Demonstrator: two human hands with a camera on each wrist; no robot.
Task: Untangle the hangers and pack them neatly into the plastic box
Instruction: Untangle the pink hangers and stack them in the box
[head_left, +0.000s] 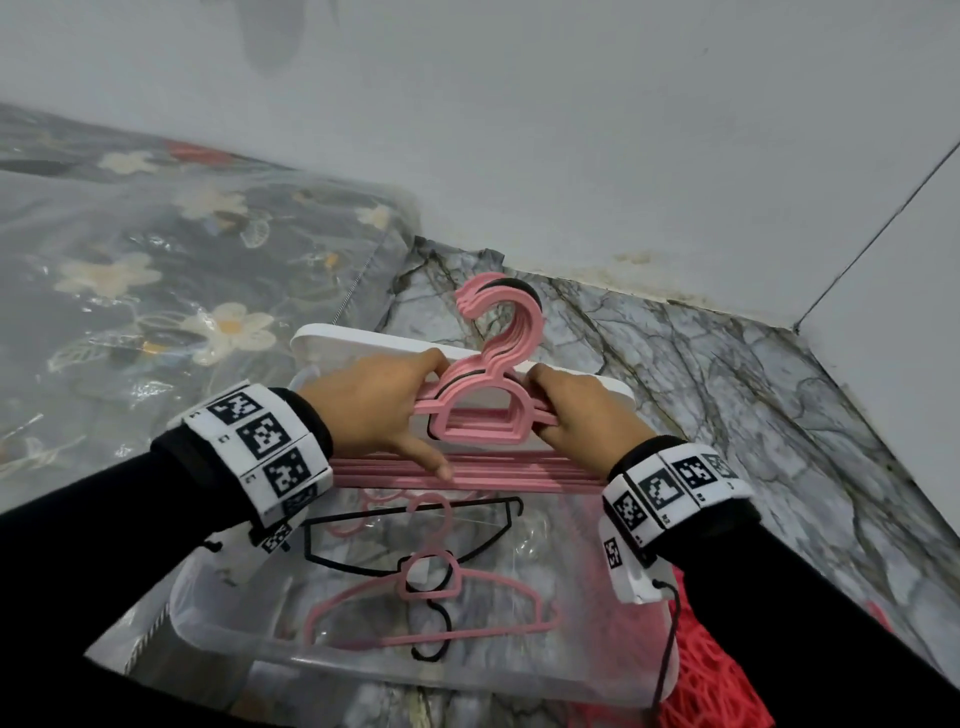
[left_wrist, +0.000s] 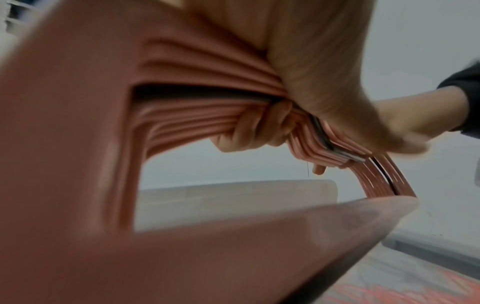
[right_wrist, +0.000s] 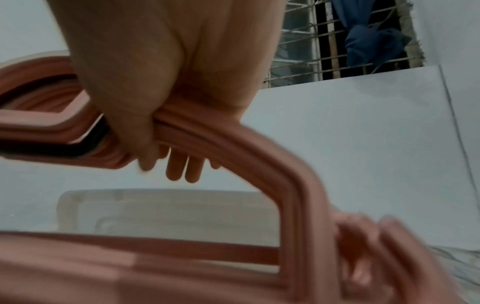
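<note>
Low in the frame, the clear plastic box (head_left: 218, 618) sits on the marble floor (head_left: 727, 374), a loose pink hanger (head_left: 441, 608) and a black hanger (head_left: 363, 551) lying inside. Just above it, mid-frame, both hands hold the stacked pink hangers (head_left: 478, 415) upright: left hand (head_left: 369, 405) clenched around one shoulder, right hand (head_left: 582, 415) gripping the other. Behind, the white lid (head_left: 363, 338) leans; a floral bag (head_left: 156, 270) fills the upper left.

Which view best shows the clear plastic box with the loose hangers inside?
Head view: the clear plastic box lies open below the hands, a pink hanger and a black hanger inside. Neither wrist view shows the box, only the held hanger bundle close up.
</note>
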